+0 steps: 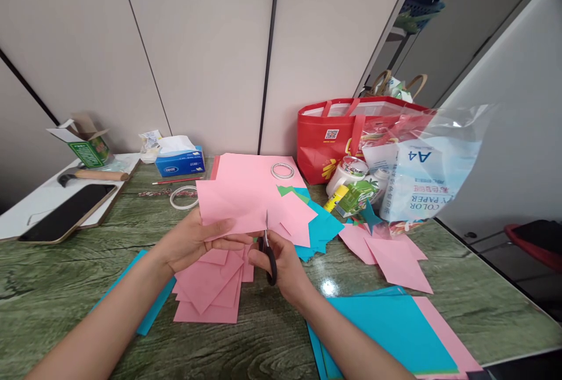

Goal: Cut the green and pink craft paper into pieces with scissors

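My left hand (195,239) pinches a sheet of pink paper (232,207) along its lower left edge, holding it above the table. My right hand (283,263) grips black-handled scissors (271,266), and their blades point up at the right part of that sheet. Whether the blades are cutting at this instant I cannot tell. Below my hands lies a loose stack of cut pink pieces (208,304). Behind the held sheet are more pink sheets (259,164), with blue cut pieces (322,225) to their right.
Blue sheets (386,333) lie front right. A red bag (314,146), a plastic paper packet (425,175), a glue stick (336,198) and a green carton (357,197) stand at the back right. Tape rolls (282,171), a tissue box (180,161) and a phone (68,213) are farther back and left.
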Demonstrator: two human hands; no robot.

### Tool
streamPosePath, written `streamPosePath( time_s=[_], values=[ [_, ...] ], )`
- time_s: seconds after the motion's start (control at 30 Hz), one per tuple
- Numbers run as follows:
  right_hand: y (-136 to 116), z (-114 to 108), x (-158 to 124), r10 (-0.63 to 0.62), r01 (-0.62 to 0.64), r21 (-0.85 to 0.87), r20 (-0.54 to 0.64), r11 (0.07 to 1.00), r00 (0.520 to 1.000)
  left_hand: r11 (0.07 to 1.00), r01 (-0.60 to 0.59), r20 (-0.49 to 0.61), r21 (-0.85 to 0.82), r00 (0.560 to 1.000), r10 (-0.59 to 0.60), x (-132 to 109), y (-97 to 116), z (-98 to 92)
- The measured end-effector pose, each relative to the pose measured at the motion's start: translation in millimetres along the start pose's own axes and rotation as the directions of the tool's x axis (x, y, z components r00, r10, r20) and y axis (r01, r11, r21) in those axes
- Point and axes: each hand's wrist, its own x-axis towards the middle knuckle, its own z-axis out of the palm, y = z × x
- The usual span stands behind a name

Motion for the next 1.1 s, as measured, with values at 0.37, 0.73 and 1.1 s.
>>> streamPosePath(
  time_s=[0.37, 0.73, 1.1],
  values=[
    [1.5, -0.6, -1.3, 0.007, -0.007, 0.019, -0.008, 1.000, 1.000, 1.000, -0.004, 0.009, -0.015, 1.000, 0.004, 0.0, 1.6, 1.3],
    [8.2, -0.1, -0.7, 0.048, -0.047, 0.068, -0.018, 0.997, 0.999, 1.000, 0.003, 0.004, -0.014, 1.000, -0.003, -0.7, 2.3, 1.8],
    [0.1, 2.4, -1.0, 0.018, -0.013, 0.085, -0.054, 0.996, 0.998, 0.999, 0.045, -0.014, 0.026, 0.999, -0.044, -1.4, 1.0, 3.1]
  ],
)
